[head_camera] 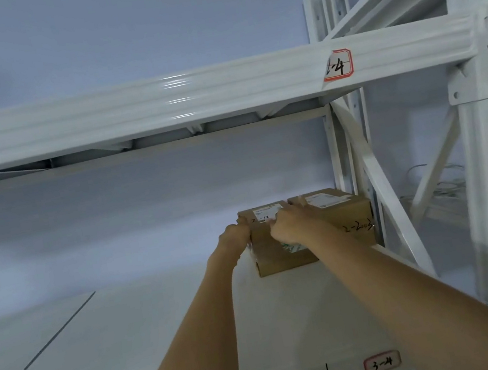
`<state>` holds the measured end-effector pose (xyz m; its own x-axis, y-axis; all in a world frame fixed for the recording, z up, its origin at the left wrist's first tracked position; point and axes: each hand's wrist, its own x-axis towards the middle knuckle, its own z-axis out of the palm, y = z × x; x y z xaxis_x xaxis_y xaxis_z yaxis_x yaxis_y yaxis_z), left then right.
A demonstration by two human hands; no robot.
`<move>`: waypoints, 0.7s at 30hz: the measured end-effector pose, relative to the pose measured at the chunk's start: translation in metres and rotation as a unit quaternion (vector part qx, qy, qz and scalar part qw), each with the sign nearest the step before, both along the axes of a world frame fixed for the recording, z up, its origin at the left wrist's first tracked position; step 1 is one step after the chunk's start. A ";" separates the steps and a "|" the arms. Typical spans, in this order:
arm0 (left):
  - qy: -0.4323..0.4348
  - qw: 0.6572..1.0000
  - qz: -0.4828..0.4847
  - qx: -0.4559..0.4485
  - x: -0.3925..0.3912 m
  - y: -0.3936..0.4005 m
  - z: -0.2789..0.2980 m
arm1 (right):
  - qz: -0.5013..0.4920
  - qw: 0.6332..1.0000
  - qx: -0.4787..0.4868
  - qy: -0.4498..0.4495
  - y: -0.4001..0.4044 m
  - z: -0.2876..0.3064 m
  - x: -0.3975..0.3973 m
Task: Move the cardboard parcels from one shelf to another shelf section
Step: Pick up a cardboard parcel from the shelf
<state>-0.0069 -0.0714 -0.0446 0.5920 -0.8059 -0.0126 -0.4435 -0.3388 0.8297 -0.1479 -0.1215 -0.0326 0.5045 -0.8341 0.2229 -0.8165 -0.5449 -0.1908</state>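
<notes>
Parcels, cardboard, two stacked (281,237) at right of centre on shelf (135,350) tagged 3-4: left hand (235,235) and right hand (289,225) clasp upper parcel's sides, grasp or placement unclear; next, judged, a level lift.

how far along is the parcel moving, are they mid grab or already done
Mid grab or mid placing; one frame cannot say which. Both hands, left hand and right hand, are on the top left parcel, which sits on another box at the back right of the shelf labelled 3-4. A second parcel stands beside it untouched. How many have already moved is not visible.
</notes>
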 end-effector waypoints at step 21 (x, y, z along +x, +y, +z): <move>0.036 0.999 0.007 -0.001 0.014 0.036 0.001 | -0.015 0.970 0.057 -0.237 0.015 0.020 0.019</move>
<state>0.0074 -0.0357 -0.0437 0.6013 -0.7973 -0.0531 -0.3782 -0.3425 0.8601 -0.1290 -0.1064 -0.0122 0.3431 -0.8799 0.3287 -0.6381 -0.4751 -0.6059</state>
